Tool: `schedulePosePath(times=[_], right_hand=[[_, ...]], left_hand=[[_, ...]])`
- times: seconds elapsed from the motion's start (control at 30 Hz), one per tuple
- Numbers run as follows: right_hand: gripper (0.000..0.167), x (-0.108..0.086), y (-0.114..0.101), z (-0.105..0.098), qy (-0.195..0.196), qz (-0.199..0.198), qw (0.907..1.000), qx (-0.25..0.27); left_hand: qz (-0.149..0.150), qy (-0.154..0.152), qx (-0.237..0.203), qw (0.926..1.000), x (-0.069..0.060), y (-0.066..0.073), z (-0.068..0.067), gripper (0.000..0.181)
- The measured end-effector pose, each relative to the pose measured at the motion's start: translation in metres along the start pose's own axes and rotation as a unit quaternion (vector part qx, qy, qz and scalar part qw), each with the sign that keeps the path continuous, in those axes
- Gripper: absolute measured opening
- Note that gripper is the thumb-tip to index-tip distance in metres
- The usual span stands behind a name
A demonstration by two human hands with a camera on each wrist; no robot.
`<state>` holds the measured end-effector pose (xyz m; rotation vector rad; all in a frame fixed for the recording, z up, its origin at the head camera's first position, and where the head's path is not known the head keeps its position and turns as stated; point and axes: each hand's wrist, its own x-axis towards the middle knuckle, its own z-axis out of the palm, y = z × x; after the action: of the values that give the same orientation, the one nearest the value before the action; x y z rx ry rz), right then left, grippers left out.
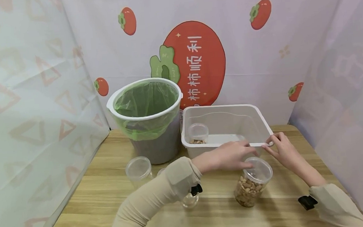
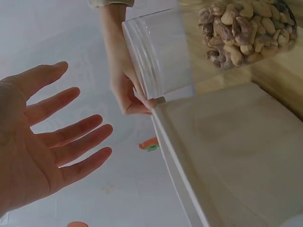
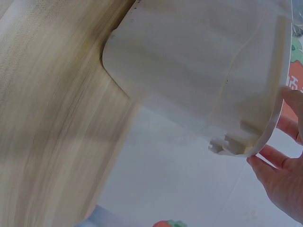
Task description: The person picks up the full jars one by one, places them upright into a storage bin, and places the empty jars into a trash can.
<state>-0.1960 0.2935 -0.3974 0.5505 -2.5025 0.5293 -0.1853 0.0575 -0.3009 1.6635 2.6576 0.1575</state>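
Note:
A clear lidded jar of cashews point(image 1: 249, 192) stands on the table in front of a white plastic bin point(image 1: 222, 106). Above and beside its lid is my left hand point(image 1: 227, 156). In the left wrist view that hand point(image 2: 45, 137) has its fingers spread and straight, with nothing in it, apart from the jar point(image 2: 165, 52). At the bin's front right corner my right hand point(image 1: 283, 153) pinches the rim. The right wrist view shows the thumb and fingers point(image 3: 262, 170) on that rim point(image 3: 272, 125). Inside the bin sits another lidded jar point(image 1: 198, 132) with some nuts at its bottom.
A grey trash can point(image 1: 155, 148) with a green liner stands left of the bin. In front of it is a clear lidded jar point(image 1: 139, 169). Another clear container point(image 1: 190, 200) is mostly hidden under my left forearm. Printed curtains surround the wooden table point(image 1: 90, 204).

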Motion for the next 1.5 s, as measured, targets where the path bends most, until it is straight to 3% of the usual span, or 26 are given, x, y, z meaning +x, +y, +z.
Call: schedulePosePath(times=[0.23,0.43,0.57,0.93,1.5], right_hand=[[0.019,-0.001,0.003,0.0,0.012,-0.016,0.9998,-0.006],[0.018,-0.001,0.003,-0.001,0.008,-0.016,0.9998,-0.002],[0.018,-0.001,0.002,-0.001,0.005,-0.014,0.9999,-0.001],[0.017,0.0,0.0,-0.001,-0.009,0.01,0.9999,0.003],[0.017,-0.001,0.0,0.0,-0.005,0.011,0.9999,0.002]], left_hand=[[-0.008,0.005,0.019,0.9998,0.01,0.01,0.019,0.039],[-0.008,0.028,0.053,0.9982,0.013,0.017,0.035,0.045],[-0.018,0.024,0.064,0.9975,0.017,0.018,0.043,0.049],[-0.062,-0.01,0.02,0.9978,0.027,0.018,0.064,0.061],[-0.071,-0.016,0.009,0.9973,0.028,0.021,0.07,0.062]])
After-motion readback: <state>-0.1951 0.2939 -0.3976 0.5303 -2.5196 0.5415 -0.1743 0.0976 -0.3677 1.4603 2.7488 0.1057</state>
